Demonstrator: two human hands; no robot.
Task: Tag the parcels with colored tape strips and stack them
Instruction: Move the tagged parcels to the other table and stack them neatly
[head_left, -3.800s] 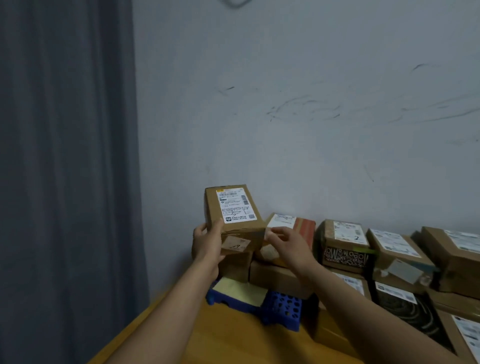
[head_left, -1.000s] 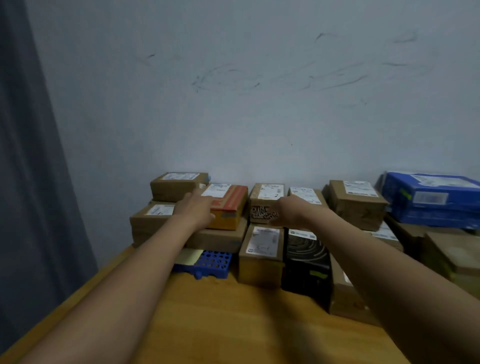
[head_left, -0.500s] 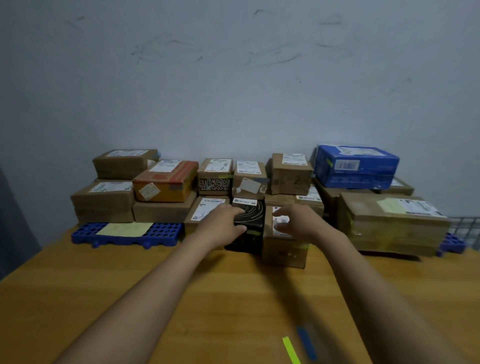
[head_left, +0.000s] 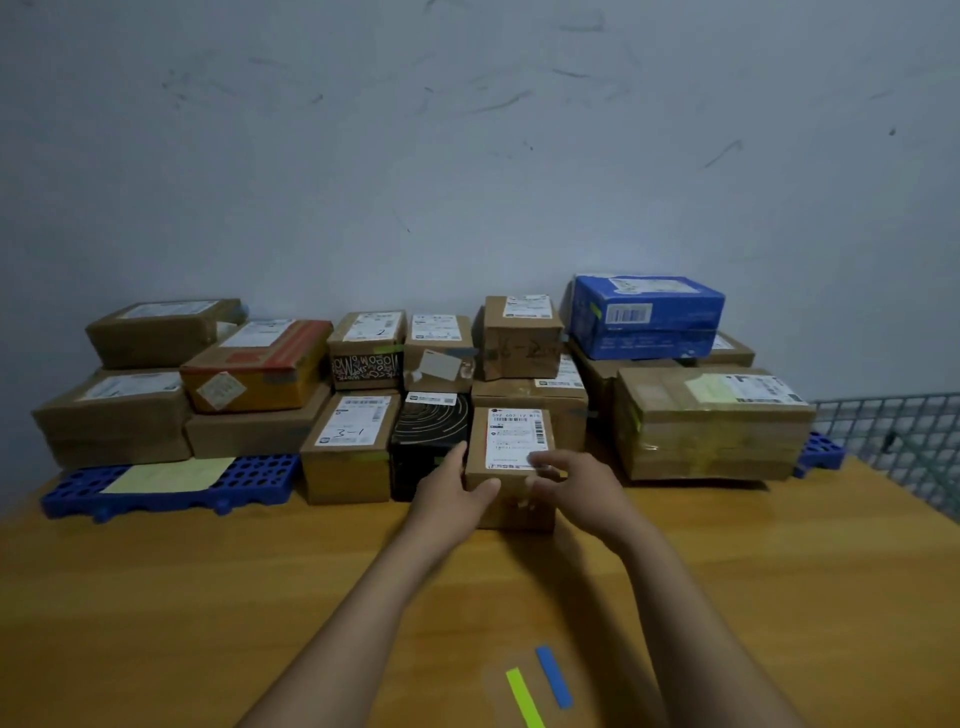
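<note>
Hands close on one small brown parcel (head_left: 506, 451) from both sides. The left hand (head_left: 454, 491) has its fingers (head_left: 456, 460) slipped down the left wall, in the gap against a black box (head_left: 428, 441), with the thumb hooked over the front top edge. The right hand (head_left: 579, 483) bends over the top right corner, fingertips on the lower edge of the white label. Both look clamped on it. The parcel sits on the surface (head_left: 208, 597) at the front of the stack, straight ahead of both hands, neither nearer, and its long axis seems to run away toward the wall. It is plain squarish cardboard, label on top, with no coloured tag that I can see. A green strip (head_left: 524, 699) and a blue strip (head_left: 554, 675) of tape lie close to the person, between the forearms, so I judge the parcel must be drawn straight back toward them.
</note>
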